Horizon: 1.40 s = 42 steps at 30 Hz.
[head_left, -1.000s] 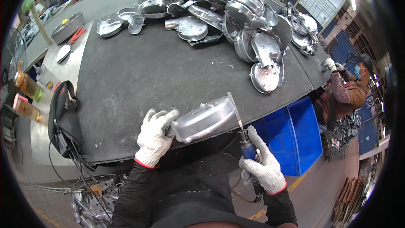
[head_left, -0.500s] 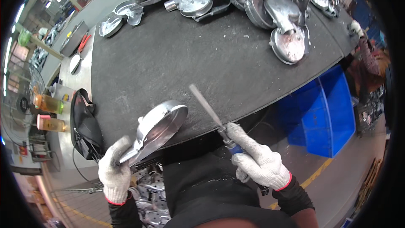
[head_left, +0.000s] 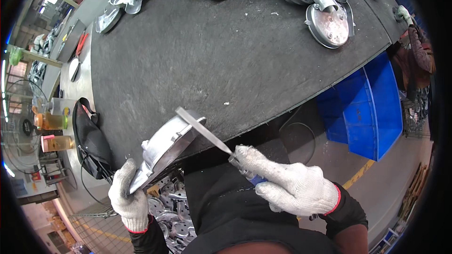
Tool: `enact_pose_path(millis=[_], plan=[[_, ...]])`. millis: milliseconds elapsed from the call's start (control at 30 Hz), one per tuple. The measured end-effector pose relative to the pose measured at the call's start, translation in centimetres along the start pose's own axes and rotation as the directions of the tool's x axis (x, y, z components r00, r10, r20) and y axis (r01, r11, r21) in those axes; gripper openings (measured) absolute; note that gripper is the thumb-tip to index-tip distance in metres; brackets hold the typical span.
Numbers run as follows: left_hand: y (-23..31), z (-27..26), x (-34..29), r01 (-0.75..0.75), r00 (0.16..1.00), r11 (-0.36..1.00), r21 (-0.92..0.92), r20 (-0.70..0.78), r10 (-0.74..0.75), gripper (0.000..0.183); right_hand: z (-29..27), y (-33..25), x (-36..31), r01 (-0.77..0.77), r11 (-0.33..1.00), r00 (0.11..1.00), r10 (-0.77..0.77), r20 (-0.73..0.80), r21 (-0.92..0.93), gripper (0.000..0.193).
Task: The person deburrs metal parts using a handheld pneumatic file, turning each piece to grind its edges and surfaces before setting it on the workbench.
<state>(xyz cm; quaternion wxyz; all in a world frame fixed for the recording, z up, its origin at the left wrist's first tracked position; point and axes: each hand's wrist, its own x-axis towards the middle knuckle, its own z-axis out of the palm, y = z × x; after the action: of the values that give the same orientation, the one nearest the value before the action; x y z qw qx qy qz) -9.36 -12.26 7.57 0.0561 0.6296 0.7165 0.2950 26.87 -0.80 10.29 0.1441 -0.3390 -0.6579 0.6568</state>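
Observation:
A white knit glove covers my left hand [head_left: 129,196], which is closed on the narrow neck of a round, shallow metal casting [head_left: 165,142]. The casting is tilted, its rim turned toward my right side, over the near edge of the table. In my right hand [head_left: 292,181], also gloved, is a flat metal file [head_left: 207,133] with a blue handle. The file's blade lies across the rim of the casting at its far right; whether it touches there I cannot tell for certain. My right fingers wrap around the handle and hide most of it.
The dark-topped table [head_left: 188,51] bears several more castings [head_left: 329,26] along its far side. On the left stand a black bag [head_left: 92,141], drink bottles [head_left: 57,143] and red-handled pliers [head_left: 81,43]. Below are a blue bin [head_left: 360,113] and a heap of metal parts [head_left: 174,211]. A co-worker's gloved hand [head_left: 402,14] is at far right.
My right hand has brought the file leftward, onto or just over the casting's rim. The casting has turned slightly in my left hand. My view has shifted a little.

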Motion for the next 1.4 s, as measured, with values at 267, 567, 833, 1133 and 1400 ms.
enact_pose_path(millis=[267, 567, 833, 1133, 1400], plan=[[2.7, 1.1, -0.5, 0.017, 0.996, 0.992, 0.123, -0.093, -0.005, 0.045, 2.0, 2.7, -0.9, -0.306, 0.356, 0.952, 0.119, 0.282, 0.883, 0.078], [4.7, 0.3, -0.1, -0.069, 0.997, 0.963, 0.262, -0.025, 0.078, 0.059, 3.8, 2.9, -2.1, -0.324, 0.340, 0.940, 0.008, 0.342, 0.883, 0.090], [3.5, 0.1, -0.8, -0.093, 0.995, 0.949, 0.301, 0.009, 0.095, 0.066, 3.2, 6.1, -1.5, -0.181, 0.220, 0.984, 0.031, 0.178, 0.959, 0.089], [6.8, -0.5, 0.4, -0.003, 0.995, 0.901, 0.435, 0.087, -0.038, 0.068, 1.9, 3.8, -2.4, -0.209, 0.401, 0.978, 0.074, 0.196, 0.892, 0.084], [8.8, -1.0, 1.7, 0.018, 0.978, 0.854, 0.520, 0.169, -0.124, 0.066, 1.1, 0.0, -2.8, -0.001, 0.597, 0.963, -0.215, -0.161, -0.802, 0.071]])
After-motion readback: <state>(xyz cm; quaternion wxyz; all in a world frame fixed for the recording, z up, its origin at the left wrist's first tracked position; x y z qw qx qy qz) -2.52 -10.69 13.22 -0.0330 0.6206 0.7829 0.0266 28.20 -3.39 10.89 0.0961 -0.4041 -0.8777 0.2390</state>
